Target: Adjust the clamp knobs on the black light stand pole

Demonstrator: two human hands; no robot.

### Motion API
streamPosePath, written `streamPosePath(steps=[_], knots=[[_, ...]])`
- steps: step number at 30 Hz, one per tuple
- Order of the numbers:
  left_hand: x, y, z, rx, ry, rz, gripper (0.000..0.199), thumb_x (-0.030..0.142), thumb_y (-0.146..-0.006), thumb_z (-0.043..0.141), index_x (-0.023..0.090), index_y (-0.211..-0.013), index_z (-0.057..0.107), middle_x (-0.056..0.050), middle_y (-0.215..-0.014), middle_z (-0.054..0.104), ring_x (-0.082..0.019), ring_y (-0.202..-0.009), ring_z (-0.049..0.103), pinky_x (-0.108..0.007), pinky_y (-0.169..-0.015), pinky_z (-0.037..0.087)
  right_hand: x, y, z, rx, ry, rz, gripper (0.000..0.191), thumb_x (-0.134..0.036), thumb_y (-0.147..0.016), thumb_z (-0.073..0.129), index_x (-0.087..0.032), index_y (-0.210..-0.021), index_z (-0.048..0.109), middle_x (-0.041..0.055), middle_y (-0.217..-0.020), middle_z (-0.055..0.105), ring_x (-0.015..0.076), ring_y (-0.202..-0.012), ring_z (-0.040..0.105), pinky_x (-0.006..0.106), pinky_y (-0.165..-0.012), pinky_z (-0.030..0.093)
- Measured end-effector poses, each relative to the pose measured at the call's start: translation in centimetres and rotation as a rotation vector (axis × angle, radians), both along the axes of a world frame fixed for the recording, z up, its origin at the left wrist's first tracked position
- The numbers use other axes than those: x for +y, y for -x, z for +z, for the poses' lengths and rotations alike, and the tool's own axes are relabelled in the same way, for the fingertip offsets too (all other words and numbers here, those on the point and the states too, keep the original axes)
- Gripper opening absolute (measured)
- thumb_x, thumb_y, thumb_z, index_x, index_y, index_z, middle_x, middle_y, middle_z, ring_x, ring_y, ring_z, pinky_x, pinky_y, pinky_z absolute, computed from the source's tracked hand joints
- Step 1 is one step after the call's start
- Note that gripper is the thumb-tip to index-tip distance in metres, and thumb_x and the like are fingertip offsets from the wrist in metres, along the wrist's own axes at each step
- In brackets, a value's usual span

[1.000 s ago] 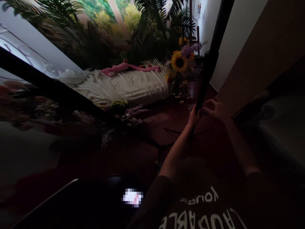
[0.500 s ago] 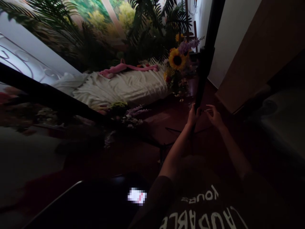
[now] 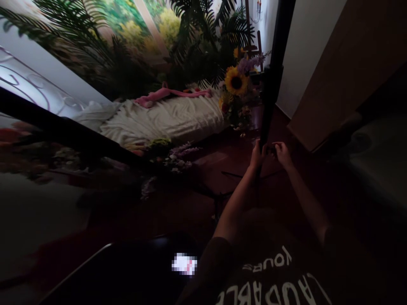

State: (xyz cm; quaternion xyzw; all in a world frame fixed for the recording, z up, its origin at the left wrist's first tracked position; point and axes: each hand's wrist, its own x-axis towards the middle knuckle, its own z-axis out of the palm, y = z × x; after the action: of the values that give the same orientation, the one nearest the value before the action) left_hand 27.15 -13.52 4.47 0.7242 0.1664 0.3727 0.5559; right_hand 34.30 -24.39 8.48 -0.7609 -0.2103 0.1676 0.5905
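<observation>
A black light stand (image 3: 274, 84) rises upright in front of me, its thin legs spread low over the dark red floor. My left hand (image 3: 257, 154) is wrapped around the lower part of its pole. Just to the right, my right hand (image 3: 282, 153) has its fingers curled in a pinch at a small dark knob (image 3: 272, 149) on the side of the pole. Dim light blurs the exact contact between fingertips and knob.
A second black pole (image 3: 79, 140) slants across the left. Behind are a cloth-draped bench (image 3: 165, 118) with a pink plush toy (image 3: 155, 95), sunflowers (image 3: 235, 80) and palm leaves (image 3: 210, 42). A dark panel with a bright blurred patch (image 3: 184, 264) lies lower left.
My right hand's fingers were stretched toward the knob and have curled in. My left hand keeps its hold on the pole. The view has shifted slightly.
</observation>
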Motion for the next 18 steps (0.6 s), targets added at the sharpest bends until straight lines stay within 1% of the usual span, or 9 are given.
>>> streamPosePath(steps=[2,3,4,6,8,11,15,18], knots=[[0.0,0.0,0.0,-0.003,-0.004,0.001,0.03,0.04,-0.095,0.054,0.018,-0.115,0.053,-0.001,-0.081,0.066,-0.01,-0.067,0.061,-0.02,-0.065,0.045,-0.9,0.6,0.0,-0.099,-0.012,0.018,0.038,-0.054,-0.089,0.053,-0.019,-0.104,0.057,0.0082,-0.086,0.071,0.0194,-0.072,0.068,0.031,-0.063,0.054],[0.0,0.0,0.0,-0.004,-0.007,0.003,0.029,0.039,-0.095,0.055,0.018,-0.115,0.053,-0.002,-0.081,0.066,-0.01,-0.067,0.061,-0.021,-0.065,0.046,-1.4,1.0,0.0,-0.144,-0.01,0.044,0.041,-0.055,-0.088,0.055,-0.019,-0.107,0.058,0.0093,-0.089,0.072,0.021,-0.077,0.069,0.033,-0.068,0.055],[0.0,0.0,0.0,-0.006,-0.012,0.006,0.029,0.039,-0.094,0.055,0.018,-0.115,0.054,-0.002,-0.081,0.066,-0.011,-0.068,0.061,-0.021,-0.066,0.046,-1.9,1.3,0.0,-0.182,-0.003,0.076,0.045,-0.056,-0.087,0.057,-0.02,-0.113,0.058,0.0092,-0.09,0.073,0.0222,-0.079,0.07,0.034,-0.071,0.056],[-0.1,0.0,0.0,-0.015,-0.025,0.016,0.028,0.038,-0.094,0.055,0.019,-0.114,0.054,-0.002,-0.082,0.066,-0.011,-0.069,0.062,-0.022,-0.067,0.047,-2.8,1.9,-0.1,-0.239,0.027,0.141,0.053,-0.057,-0.087,0.058,-0.021,-0.126,0.054,0.0067,-0.086,0.073,0.0231,-0.08,0.07,0.036,-0.076,0.056],[-0.1,0.0,0.1,-0.025,-0.028,0.022,0.027,0.038,-0.095,0.054,0.019,-0.114,0.054,-0.002,-0.083,0.066,-0.011,-0.07,0.063,-0.022,-0.068,0.047,-3.4,2.2,-0.1,-0.276,0.064,0.168,0.057,-0.057,-0.089,0.057,-0.022,-0.134,0.051,0.0047,-0.082,0.072,0.0231,-0.078,0.071,0.037,-0.078,0.055],[-0.1,0.0,0.1,-0.024,-0.015,0.025,0.027,0.038,-0.095,0.054,0.019,-0.114,0.054,-0.003,-0.085,0.066,-0.011,-0.072,0.063,-0.022,-0.068,0.047,-3.6,2.4,0.0,-0.309,0.119,0.171,0.056,-0.057,-0.093,0.051,-0.022,-0.137,0.049,0.0044,-0.083,0.072,0.0222,-0.076,0.071,0.035,-0.076,0.054],[-0.2,0.0,-0.1,-0.009,0.002,0.014,0.029,0.04,-0.095,0.053,0.021,-0.117,0.053,-0.001,-0.082,0.065,-0.01,-0.068,0.061,-0.021,-0.064,0.044,-3.5,2.4,-0.2,-0.349,0.234,0.179,0.056,-0.058,-0.097,0.043,-0.024,-0.141,0.045,0.0036,-0.082,0.072,0.0218,-0.069,0.069,0.031,-0.065,0.05],[-0.2,0.0,-0.3,-0.01,0.013,0.006,0.029,0.039,-0.096,0.052,0.021,-0.119,0.051,0.0,-0.08,0.064,-0.01,-0.067,0.06,-0.021,-0.063,0.044,-3.5,2.4,-0.5,-0.409,0.301,0.146,0.055,-0.058,-0.098,0.041,-0.025,-0.142,0.044,0.0037,-0.082,0.072,0.0233,-0.07,0.069,0.03,-0.061,0.046]])
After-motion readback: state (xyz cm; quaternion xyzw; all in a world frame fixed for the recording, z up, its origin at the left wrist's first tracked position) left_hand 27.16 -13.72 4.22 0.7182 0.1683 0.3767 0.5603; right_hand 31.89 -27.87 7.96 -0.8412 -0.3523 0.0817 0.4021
